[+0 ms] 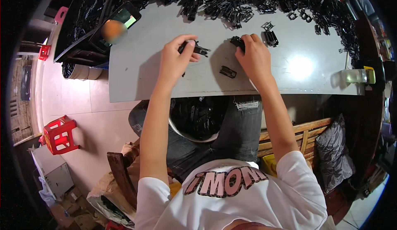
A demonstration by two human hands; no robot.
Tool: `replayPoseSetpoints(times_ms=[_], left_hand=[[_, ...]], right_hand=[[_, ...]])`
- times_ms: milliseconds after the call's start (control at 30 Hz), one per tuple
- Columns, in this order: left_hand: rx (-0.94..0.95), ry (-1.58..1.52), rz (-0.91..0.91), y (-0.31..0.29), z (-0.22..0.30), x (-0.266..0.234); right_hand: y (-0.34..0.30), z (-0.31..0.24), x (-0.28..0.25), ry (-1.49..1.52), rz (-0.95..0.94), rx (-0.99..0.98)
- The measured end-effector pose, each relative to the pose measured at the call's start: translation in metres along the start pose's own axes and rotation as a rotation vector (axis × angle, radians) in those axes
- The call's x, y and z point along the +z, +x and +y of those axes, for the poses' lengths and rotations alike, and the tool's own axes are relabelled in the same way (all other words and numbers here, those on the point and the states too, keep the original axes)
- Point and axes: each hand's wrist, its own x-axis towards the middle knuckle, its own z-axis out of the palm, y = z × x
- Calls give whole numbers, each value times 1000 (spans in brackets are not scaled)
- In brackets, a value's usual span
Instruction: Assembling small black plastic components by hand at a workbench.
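My left hand (175,58) is closed round a black plastic part (200,50), whose pronged end sticks out to the right past the fingers. To its right, my right hand (254,56) grips another black plastic piece (237,42) between thumb and fingers, just over the grey table (144,77). Between the two hands, nearer to me, a small black rectangular piece (228,72) lies on the tabletop. Beyond my right hand lie a black clip-like part (271,39) and a small open frame (268,26). My fingers hide much of both held pieces.
A large heap of black plastic parts (227,6) covers the table's far side. A phone (124,21) leans at the left. At the right edge lies a jar (355,76). A bucket of black parts (198,140) sits between my legs. Red stool (61,135) on the left floor.
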Motion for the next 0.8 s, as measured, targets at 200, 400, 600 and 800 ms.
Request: replayPoseSetpoints(times_ms=[200, 400, 600, 800], left_hand=[[-44, -11, -56, -3, -3, 13], [-106, 9, -226, 6, -9, 27], [-153, 3, -356, 12, -9, 40], [-125, -112, -127, 11, -17, 22]], right_hand=[[6, 3, -6, -69, -31, -106], [10, -6, -6, -67, -59, -187], [13, -2, 1, -82, -82, -227], [12, -6, -2, 200, -110, -158]])
